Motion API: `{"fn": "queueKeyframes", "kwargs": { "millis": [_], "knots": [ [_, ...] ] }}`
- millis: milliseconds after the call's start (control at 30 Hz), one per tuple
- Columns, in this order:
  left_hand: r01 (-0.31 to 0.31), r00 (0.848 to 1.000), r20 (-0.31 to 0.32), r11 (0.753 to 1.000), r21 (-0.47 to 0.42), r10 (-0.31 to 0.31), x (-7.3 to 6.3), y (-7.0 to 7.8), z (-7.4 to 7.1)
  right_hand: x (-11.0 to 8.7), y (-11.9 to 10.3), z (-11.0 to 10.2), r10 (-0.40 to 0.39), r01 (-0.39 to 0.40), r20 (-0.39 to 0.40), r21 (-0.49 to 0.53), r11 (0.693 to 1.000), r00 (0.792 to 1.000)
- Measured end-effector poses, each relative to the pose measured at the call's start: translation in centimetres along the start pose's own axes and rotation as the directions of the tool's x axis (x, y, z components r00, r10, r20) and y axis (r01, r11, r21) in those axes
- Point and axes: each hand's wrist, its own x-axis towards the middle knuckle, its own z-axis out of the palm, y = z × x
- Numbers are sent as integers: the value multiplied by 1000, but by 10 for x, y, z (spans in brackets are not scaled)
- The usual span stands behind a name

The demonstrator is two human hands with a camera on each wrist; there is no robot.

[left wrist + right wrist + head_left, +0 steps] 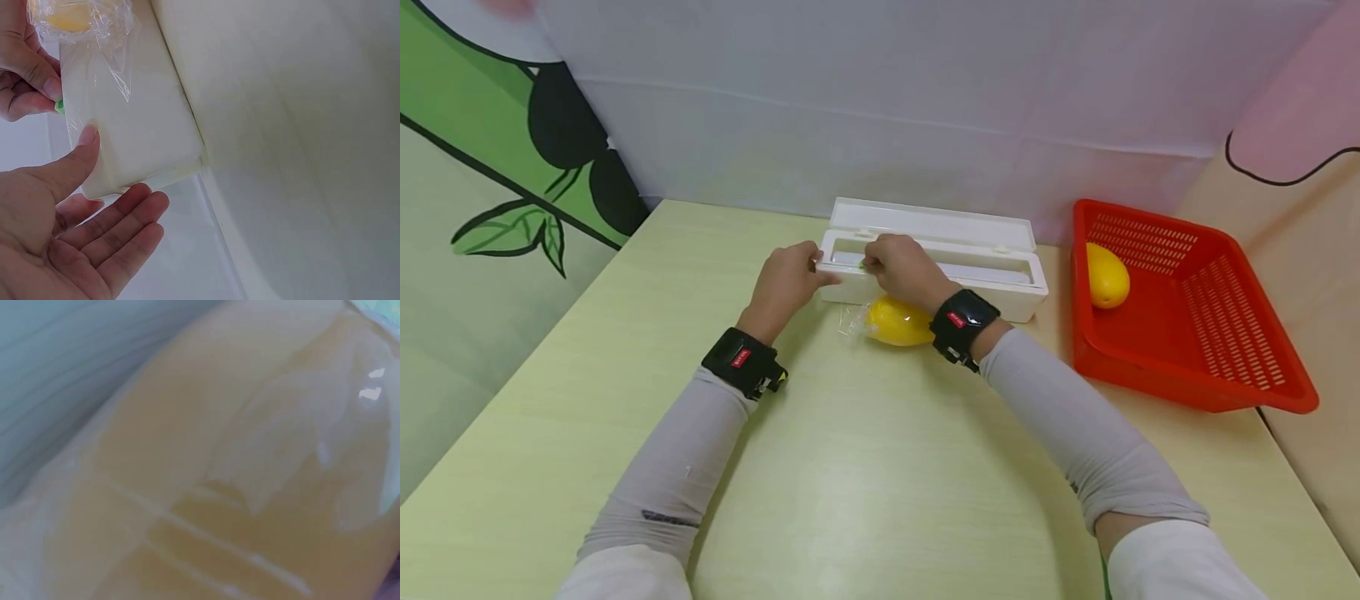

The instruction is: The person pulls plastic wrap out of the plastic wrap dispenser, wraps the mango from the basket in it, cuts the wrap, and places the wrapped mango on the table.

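Note:
A long white cling film dispenser [936,287] stands on the table with its lid [932,223] raised. My left hand [784,283] grips its left end, thumb against the front wall and index finger at the top corner; the other fingers extend loosely in the left wrist view. My right hand [906,267] pinches a small green slider [60,106] at the dispenser's front top edge. Against the front lies a yellow fruit [897,322] wrapped in clear film [115,62], partly hidden by my right wrist. That wrapped fruit [187,456] fills the right wrist view, blurred.
On the right stands a red plastic basket [1195,375] with another yellow fruit [1107,276] in it. A printed cloth [850,108] hangs behind the pale wooden table [880,483].

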Motion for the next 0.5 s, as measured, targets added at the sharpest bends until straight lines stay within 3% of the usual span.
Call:
{"fn": "queueKeyframes", "kwargs": {
  "millis": [500],
  "knots": [
    [11,1000,3,1000,-7,-11,-1,2,-3,-7,4,-3,15,-15,-8,9,1000,1000]
  ]
}}
